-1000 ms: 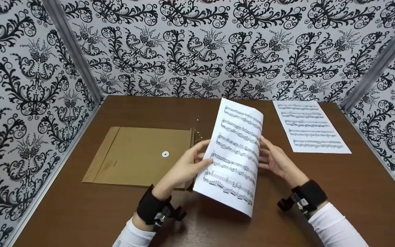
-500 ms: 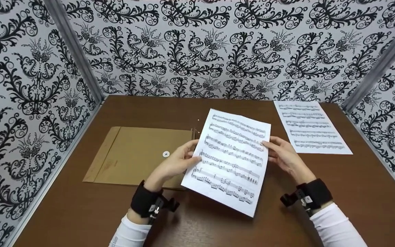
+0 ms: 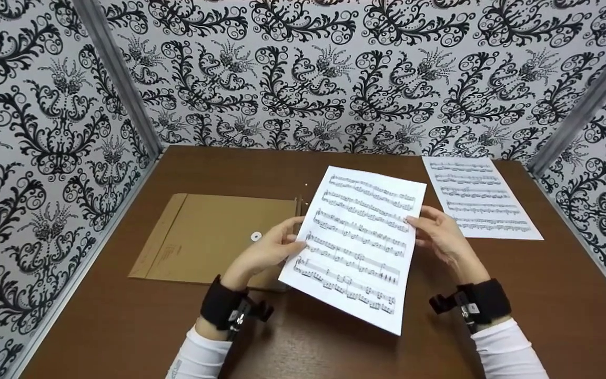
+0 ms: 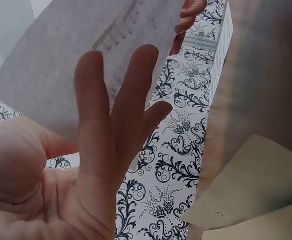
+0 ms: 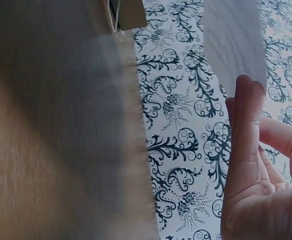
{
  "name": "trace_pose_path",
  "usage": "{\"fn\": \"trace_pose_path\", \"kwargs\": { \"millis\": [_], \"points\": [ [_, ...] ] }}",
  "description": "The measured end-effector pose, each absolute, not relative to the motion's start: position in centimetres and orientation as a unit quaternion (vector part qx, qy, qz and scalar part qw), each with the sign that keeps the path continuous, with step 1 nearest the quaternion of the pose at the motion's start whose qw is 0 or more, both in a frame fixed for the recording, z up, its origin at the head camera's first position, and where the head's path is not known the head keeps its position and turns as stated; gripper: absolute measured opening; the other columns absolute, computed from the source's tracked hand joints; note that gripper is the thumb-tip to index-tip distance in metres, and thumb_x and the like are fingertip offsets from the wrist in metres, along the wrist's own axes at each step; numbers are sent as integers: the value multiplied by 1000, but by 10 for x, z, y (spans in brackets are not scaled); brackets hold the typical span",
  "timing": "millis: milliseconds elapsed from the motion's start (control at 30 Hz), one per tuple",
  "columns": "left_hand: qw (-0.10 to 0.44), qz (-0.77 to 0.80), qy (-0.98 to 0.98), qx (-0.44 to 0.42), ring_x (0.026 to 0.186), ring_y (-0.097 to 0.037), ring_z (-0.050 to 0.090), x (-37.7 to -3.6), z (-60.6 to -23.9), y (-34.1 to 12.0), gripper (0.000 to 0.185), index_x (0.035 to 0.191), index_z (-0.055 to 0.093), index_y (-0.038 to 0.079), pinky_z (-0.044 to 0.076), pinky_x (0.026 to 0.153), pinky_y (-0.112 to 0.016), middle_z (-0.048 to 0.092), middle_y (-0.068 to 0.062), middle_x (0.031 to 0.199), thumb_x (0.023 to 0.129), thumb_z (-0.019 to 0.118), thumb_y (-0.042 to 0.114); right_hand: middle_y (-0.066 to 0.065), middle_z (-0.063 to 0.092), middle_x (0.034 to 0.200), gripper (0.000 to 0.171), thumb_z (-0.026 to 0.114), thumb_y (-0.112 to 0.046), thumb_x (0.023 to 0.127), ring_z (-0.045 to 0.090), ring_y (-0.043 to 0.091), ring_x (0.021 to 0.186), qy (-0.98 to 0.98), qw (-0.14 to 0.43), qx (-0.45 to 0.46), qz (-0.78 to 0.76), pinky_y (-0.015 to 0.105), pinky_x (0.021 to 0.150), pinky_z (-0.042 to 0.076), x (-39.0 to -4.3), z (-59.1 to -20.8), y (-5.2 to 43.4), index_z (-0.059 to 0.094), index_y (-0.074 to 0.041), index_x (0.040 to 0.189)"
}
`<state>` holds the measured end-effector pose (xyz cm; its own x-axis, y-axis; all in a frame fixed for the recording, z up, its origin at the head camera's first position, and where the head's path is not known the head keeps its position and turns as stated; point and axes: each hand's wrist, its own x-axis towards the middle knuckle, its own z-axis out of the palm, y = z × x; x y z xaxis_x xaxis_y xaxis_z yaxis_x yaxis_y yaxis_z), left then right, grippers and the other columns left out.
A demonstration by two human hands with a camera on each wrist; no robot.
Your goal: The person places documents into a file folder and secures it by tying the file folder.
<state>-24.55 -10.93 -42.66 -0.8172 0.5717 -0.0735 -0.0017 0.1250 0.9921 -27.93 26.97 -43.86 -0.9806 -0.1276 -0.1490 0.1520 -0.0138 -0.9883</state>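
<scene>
A white sheet of printed music [image 3: 358, 245] hangs tilted above the brown table [image 3: 545, 295], held by its two side edges. My left hand [image 3: 288, 241] pinches the left edge, thumb on top and fingers underneath. In the left wrist view those straight fingers [image 4: 111, 115] lie against the underside of the sheet [image 4: 61, 60]. My right hand [image 3: 423, 226] pinches the right edge in the same way. The right wrist view shows the right hand [image 5: 251, 170] just below the sheet's edge [image 5: 233, 40].
A tan paper envelope [image 3: 213, 237] with a white button fastener [image 3: 255, 236] lies flat on the table to the left. A second music sheet [image 3: 479, 197] lies at the back right. Patterned black-and-white walls [image 3: 303, 68] close in three sides.
The sheet has come down from nearly upright and curled to a flatter, face-up tilt. Both hands stay on its edges, the right one slightly further right.
</scene>
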Motion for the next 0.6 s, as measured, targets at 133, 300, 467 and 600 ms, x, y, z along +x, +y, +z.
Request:
{"fn": "trace_pose_path", "kwargs": {
  "millis": [133, 300, 467, 600],
  "points": [
    [232, 631, 715, 193, 77, -11, 73, -247, -429, -107, 62, 161, 23, 5, 63, 69, -32, 67, -34, 123, 104, 46, 0, -10, 79, 89, 25, 65, -12, 100, 75, 8, 79, 688, 83, 13, -721, 22, 68, 61, -278, -441, 271, 58, -16, 123],
    [225, 631, 719, 186, 75, -10, 73, -247, -430, -103, 49, 152, 38, 0, 61, 64, -28, 70, -30, 121, 105, 51, 7, -10, 79, 88, 20, 65, -8, 99, 74, 7, 79, 675, 59, 24, -735, 24, 71, 62, -276, -444, 272, 63, -21, 114],
    [208, 639, 722, 164, 73, -10, 72, -245, -431, -96, 37, 140, 52, 1, 59, 58, -26, 74, -24, 116, 105, 54, 13, -9, 79, 88, 20, 67, -6, 98, 74, 7, 77, 652, 36, 43, -756, 22, 70, 62, -276, -445, 274, 68, -24, 106],
    [191, 656, 712, 160, 82, -11, 73, -242, -431, -87, 38, 140, 51, -2, 62, 69, -29, 71, -27, 119, 104, 55, 11, -9, 78, 87, 22, 67, -5, 97, 74, 7, 75, 636, 14, 61, -769, 21, 67, 61, -277, -443, 276, 72, -26, 100]
  ]
}}
